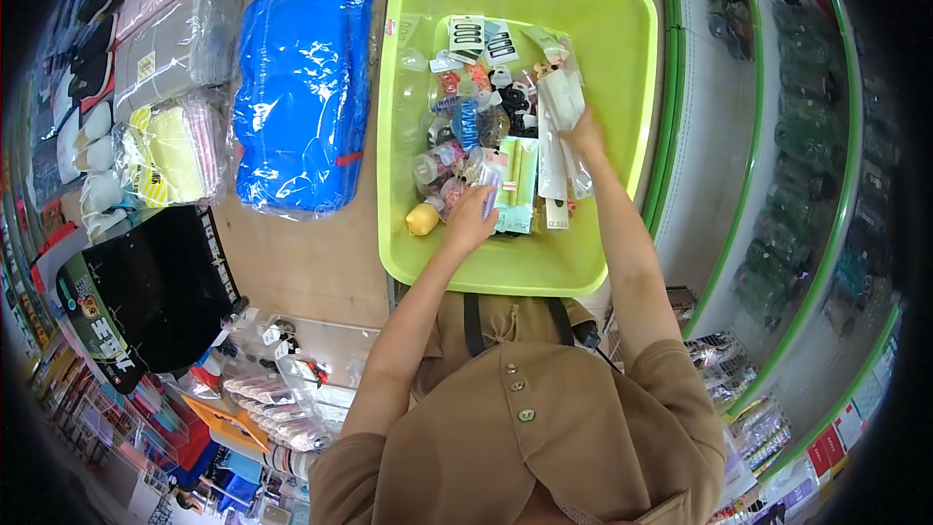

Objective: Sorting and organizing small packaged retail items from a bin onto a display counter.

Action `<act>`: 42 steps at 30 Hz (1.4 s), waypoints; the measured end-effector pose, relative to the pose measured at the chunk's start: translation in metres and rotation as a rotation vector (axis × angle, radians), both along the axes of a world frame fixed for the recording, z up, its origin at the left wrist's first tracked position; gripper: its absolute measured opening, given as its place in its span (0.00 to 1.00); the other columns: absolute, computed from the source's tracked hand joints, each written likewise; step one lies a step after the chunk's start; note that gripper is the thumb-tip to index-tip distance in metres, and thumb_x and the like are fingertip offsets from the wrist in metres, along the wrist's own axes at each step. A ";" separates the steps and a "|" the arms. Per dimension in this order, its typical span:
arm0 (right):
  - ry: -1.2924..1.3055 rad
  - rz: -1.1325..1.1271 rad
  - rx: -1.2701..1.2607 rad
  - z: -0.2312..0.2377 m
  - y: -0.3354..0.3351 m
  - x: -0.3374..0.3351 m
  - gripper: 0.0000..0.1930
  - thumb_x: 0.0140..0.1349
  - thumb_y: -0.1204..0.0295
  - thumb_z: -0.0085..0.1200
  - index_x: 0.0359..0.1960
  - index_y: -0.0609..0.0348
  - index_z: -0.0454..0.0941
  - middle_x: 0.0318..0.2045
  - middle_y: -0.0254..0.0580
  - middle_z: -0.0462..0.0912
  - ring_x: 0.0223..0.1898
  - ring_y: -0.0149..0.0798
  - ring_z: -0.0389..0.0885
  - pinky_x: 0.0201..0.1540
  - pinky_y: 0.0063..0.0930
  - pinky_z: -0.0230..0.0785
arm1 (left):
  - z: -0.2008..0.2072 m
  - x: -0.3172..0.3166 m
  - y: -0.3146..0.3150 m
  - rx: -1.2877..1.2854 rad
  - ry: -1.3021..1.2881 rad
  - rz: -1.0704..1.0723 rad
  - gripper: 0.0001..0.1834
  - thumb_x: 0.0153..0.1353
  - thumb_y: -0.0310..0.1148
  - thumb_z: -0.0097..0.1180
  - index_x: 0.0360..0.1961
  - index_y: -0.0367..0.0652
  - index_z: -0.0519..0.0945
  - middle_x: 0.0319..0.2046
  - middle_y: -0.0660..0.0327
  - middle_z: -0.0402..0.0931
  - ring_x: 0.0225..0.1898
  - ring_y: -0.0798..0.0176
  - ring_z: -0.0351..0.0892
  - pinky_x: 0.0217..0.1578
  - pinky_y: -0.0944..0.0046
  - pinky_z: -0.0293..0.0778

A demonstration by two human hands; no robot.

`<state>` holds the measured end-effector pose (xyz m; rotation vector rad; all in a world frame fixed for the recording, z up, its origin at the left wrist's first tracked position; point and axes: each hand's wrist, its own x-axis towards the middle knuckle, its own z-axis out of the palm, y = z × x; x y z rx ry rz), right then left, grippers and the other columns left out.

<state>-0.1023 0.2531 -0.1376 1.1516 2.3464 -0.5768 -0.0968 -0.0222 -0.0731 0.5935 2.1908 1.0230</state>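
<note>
Her right hand [586,131] grips a long clear packet [560,131], lengthwise toward the green tub's [622,49] far edge; left hand [471,222] pinches a small pack [492,187].

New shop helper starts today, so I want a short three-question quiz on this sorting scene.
1. True or false: both hands are inside the lime-green plastic tub.
2. Which hand touches the long clear packets: A left, B right?
3. What colour is the large wrapped bundle left of the tub?

Key: 1 true. 2 B; the right hand is on them, the left hand holds a small packet. 3 blue.
</note>
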 end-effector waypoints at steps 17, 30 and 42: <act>-0.116 0.010 -0.019 -0.022 -0.047 0.000 0.38 0.42 0.64 0.58 0.54 0.66 0.54 0.40 0.63 0.73 0.41 0.55 0.74 0.44 0.36 0.68 | -0.006 0.000 0.000 0.025 -0.039 0.002 0.20 0.46 0.29 0.54 0.43 0.39 0.71 0.40 0.49 0.71 0.44 0.49 0.70 0.45 0.58 0.66; 0.076 0.020 -0.032 -0.030 -0.022 0.001 0.41 0.40 0.65 0.59 0.56 0.67 0.52 0.38 0.63 0.74 0.41 0.56 0.74 0.44 0.39 0.68 | -0.011 0.004 -0.009 0.011 -0.076 0.027 0.20 0.46 0.29 0.54 0.44 0.40 0.71 0.41 0.50 0.71 0.45 0.49 0.70 0.47 0.57 0.65; -0.007 -0.020 -0.155 -0.014 -0.014 -0.003 0.37 0.35 0.70 0.63 0.50 0.69 0.59 0.41 0.61 0.73 0.43 0.52 0.74 0.45 0.37 0.69 | -0.010 0.004 -0.013 0.030 -0.112 0.068 0.19 0.46 0.29 0.55 0.42 0.40 0.71 0.39 0.51 0.72 0.43 0.49 0.71 0.44 0.56 0.66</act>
